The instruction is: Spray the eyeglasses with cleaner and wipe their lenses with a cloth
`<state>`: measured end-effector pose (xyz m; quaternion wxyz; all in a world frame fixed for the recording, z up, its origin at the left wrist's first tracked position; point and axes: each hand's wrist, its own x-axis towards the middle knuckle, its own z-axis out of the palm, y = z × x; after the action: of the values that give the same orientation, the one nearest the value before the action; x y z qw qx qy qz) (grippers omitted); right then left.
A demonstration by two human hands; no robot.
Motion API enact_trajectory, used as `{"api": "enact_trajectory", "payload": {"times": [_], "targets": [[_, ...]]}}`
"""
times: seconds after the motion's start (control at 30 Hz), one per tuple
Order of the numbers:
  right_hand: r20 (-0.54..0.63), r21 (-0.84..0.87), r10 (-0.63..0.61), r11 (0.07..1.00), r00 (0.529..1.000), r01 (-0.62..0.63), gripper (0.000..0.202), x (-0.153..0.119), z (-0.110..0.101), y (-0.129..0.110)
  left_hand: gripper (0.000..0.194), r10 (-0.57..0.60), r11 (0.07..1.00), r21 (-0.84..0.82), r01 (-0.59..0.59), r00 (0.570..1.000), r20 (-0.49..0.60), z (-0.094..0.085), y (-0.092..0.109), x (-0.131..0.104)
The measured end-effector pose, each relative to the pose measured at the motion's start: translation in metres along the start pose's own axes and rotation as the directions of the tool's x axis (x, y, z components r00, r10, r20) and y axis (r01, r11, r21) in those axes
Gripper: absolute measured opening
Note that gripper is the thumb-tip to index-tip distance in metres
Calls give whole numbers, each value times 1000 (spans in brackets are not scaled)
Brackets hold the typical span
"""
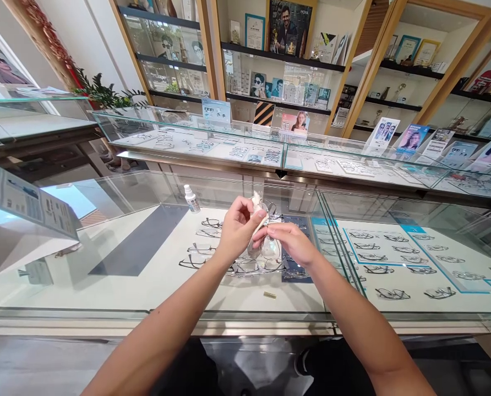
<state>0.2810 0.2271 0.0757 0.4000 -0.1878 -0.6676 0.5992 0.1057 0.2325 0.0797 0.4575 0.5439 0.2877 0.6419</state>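
Above the glass counter my hands meet in front of me. My left hand (240,225) is closed, pinching a crumpled white tissue or cloth (257,199) between thumb and fingers. My right hand (290,240) is closed on a pair of thin-rimmed eyeglasses (271,248), whose round lens hangs below the fingers. The white material touches the glasses' frame near my fingertips; the exact contact is hidden. A small white bottle (192,199) with a label stands upright beyond my left hand. Nearer me lies a small gold-coloured piece (269,295).
Rows of eyeglasses (393,294) show through the glass at right, and more beneath my hands. A dark grey panel (140,242) lies at left, near a folded white card (26,220). Another glass display case (179,144) runs across behind, with shelves beyond.
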Motion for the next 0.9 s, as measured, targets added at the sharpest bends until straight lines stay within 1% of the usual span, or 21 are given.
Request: {"api": "enact_trajectory", "payload": {"times": [0.1, 0.17, 0.23, 0.27, 0.33, 0.4, 0.43, 0.5, 0.57, 0.63, 0.77, 0.9], "targets": [[-11, 14, 17, 1000, 1000, -17, 37, 1, 1, -3, 45, 58, 995, 79, -59, 998, 8, 0, 2, -2], [-32, 63, 22, 998, 999, -20, 37, 1, 1, -4, 43, 57, 996, 70, -60, 997, 42, 0, 4, -2], [-49, 107, 19, 994, 999, -13, 35, 1, 1, -4, 43, 26, 999, 17, -27, 997, 76, 1, 6, -2], [-52, 119, 15, 993, 999, -9, 34, 1, 1, -3, 47, 6, 1000, -18, -5, 997, 79, 1, 6, -2], [-49, 125, 11, 992, 999, -5, 33, 1, -1, -2, 59, -55, 995, -85, 61, 996, 63, 1, 6, -1], [-43, 113, 6, 994, 999, -1, 32, 0, -2, 0, 67, -151, 980, -119, 159, 986, 72, 0, 5, 0], [-39, 102, 4, 995, 999, 0, 32, 0, -3, 1, 67, -203, 970, -113, 213, 974, 98, -1, 5, 1], [-31, 75, 0, 997, 1000, 2, 33, 0, -5, 2, 58, -270, 957, -66, 282, 951, 154, -2, 5, 2], [-28, 51, 3, 999, 1000, -1, 34, 0, -6, 2, 50, -286, 955, -26, 296, 939, 193, -3, 5, 2], [-31, 44, 10, 999, 999, -8, 35, 0, -6, 2, 46, -287, 953, -33, 301, 933, 216, -3, 4, 1], [-34, 86, 22, 996, 999, -19, 36, 2, -4, 2, 47, -303, 932, -115, 343, 914, 270, -5, 4, 1], [-41, 132, 33, 991, 999, -27, 37, 3, -1, 3, 46, -300, 930, -124, 346, 910, 288, -7, 5, 2]]}}
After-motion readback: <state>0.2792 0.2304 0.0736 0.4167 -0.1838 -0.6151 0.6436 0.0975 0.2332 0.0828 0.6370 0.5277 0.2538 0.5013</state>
